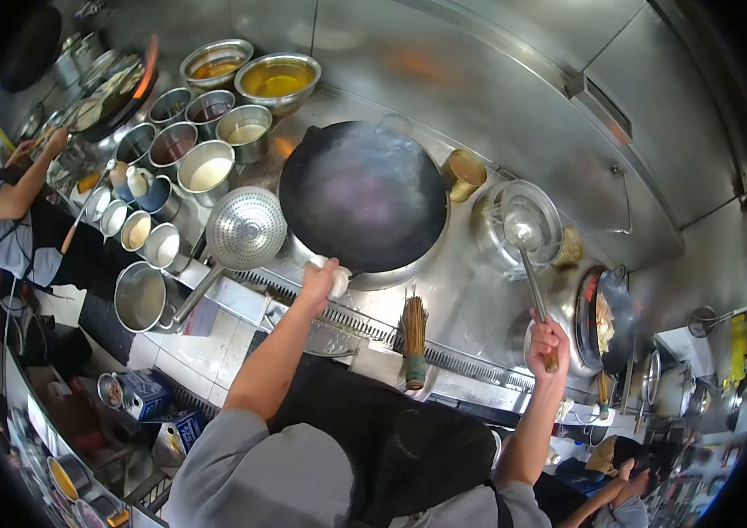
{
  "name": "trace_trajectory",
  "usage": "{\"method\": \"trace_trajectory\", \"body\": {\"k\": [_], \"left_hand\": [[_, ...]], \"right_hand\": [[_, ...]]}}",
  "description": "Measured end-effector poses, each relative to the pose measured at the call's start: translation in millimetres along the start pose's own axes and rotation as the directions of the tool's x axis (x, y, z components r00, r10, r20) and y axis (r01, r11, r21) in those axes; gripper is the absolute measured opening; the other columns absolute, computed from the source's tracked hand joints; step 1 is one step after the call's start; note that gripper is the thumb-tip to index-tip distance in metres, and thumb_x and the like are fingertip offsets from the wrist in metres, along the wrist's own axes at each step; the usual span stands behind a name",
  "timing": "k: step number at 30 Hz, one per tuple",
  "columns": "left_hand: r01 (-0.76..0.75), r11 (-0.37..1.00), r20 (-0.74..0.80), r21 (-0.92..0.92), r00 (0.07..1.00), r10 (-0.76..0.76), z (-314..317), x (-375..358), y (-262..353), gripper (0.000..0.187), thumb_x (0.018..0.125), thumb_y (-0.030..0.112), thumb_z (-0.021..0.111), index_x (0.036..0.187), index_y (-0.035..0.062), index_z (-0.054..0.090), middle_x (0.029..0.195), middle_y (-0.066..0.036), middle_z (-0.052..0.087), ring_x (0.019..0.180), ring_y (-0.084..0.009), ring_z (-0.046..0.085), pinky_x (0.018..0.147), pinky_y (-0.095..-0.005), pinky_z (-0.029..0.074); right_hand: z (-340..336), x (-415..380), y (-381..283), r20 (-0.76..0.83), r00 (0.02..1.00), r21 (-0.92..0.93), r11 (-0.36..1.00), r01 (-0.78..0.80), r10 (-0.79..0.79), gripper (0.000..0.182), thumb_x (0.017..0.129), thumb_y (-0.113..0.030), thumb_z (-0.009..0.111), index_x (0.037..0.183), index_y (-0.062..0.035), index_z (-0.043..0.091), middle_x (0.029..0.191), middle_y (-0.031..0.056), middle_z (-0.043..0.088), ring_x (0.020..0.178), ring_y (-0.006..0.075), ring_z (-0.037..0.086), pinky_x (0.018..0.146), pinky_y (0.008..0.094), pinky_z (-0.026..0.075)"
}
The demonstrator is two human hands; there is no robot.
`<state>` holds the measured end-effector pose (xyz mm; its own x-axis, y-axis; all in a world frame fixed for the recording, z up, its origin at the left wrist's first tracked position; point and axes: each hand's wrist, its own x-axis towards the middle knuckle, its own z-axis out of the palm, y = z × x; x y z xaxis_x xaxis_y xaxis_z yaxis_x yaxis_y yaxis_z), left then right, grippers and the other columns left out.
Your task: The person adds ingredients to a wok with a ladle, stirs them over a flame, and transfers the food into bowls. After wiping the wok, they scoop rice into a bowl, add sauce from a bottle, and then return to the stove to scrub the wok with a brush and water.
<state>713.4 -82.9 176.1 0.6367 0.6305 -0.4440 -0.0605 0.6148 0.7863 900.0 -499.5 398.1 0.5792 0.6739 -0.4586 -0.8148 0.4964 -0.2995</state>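
A white cloth (339, 280) is bunched in my left hand (317, 282), whose closed fingers press it against the near edge of a large black wok (312, 176). Pale steam blurs the inside of the wok, so its contents are hard to make out. My right hand (547, 346) is wrapped around the wooden end of a long metal ladle (534, 286). The ladle's bowl rests in or over a round metal pot (489, 231) to the right of the wok. Between my hands, a bamboo brush (415, 343) stands at the stove's front edge.
A perforated strainer (246, 227) lies left of the wok, near pots of sauces and powders (208, 167). Two bowls of yellow liquid (278, 79) sit behind. A tin can (464, 169) and a second wok (611, 317) are to the right. Other people work at far left and lower right.
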Motion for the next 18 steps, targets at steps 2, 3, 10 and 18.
{"method": "trace_trajectory", "body": {"k": [2, 3, 10, 18], "left_hand": [[-0.026, 0.998, -0.042, 0.06, 0.999, 0.029, -1, 1, -2, 0.048, 0.09, 0.02, 0.064, 0.119, -0.0103, 0.039, 0.109, -0.018, 0.057, 0.093, -0.0222, 0.059, 0.079, -0.0363, 0.05], [-0.024, 0.998, -0.023, 0.063, 0.999, 0.026, -2, 1, -3, 0.054, 0.09, 0.022, 0.064, 0.122, -0.0117, 0.036, 0.113, -0.02, 0.054, 0.1, -0.0229, 0.057, 0.086, -0.036, 0.048], [-0.013, 0.984, -0.066, 0.176, 0.997, 0.025, -6, 11, -17, 0.064, 0.09, 0.029, 0.064, 0.127, -0.0138, 0.032, 0.12, -0.024, 0.053, 0.109, -0.0269, 0.055, 0.093, -0.0353, 0.046], [0.075, 0.997, 0.123, 0.016, 0.989, -0.077, -11, 1, -3, 0.06, 0.091, 0.032, 0.068, 0.124, -0.0077, 0.039, 0.114, -0.017, 0.058, 0.1, -0.0233, 0.06, 0.083, -0.0367, 0.052]], "right_hand": [[18, -22, 21, 0.021, 0.999, 0.034, 0.999, -0.03, 0.029, 0.038, 0.102, -0.019, 0.043, 0.129, 0.0077, 0.046, 0.075, 0.0005, 0.048, 0.052, 0.0049, 0.047, 0.041, 0.021, 0.038], [27, -31, 32, 0.048, 0.998, 0.075, 0.996, -0.052, 0.048, 0.041, 0.103, -0.019, 0.042, 0.134, 0.0079, 0.042, 0.077, 0.0022, 0.048, 0.052, 0.0052, 0.047, 0.041, 0.0214, 0.038], [60, -52, 100, 0.029, 0.988, 0.016, 0.988, -0.151, 0.15, 0.045, 0.102, -0.016, 0.04, 0.141, 0.006, 0.033, 0.077, 0.0042, 0.046, 0.049, 0.0051, 0.046, 0.037, 0.0215, 0.038], [61, 33, 194, -0.287, 0.952, -0.727, 0.623, -0.289, 0.108, 0.019, 0.094, -0.016, 0.057, 0.109, -0.0061, 0.051, 0.068, -0.0019, 0.047, 0.046, 0.0049, 0.039, 0.037, 0.022, 0.032]]}}
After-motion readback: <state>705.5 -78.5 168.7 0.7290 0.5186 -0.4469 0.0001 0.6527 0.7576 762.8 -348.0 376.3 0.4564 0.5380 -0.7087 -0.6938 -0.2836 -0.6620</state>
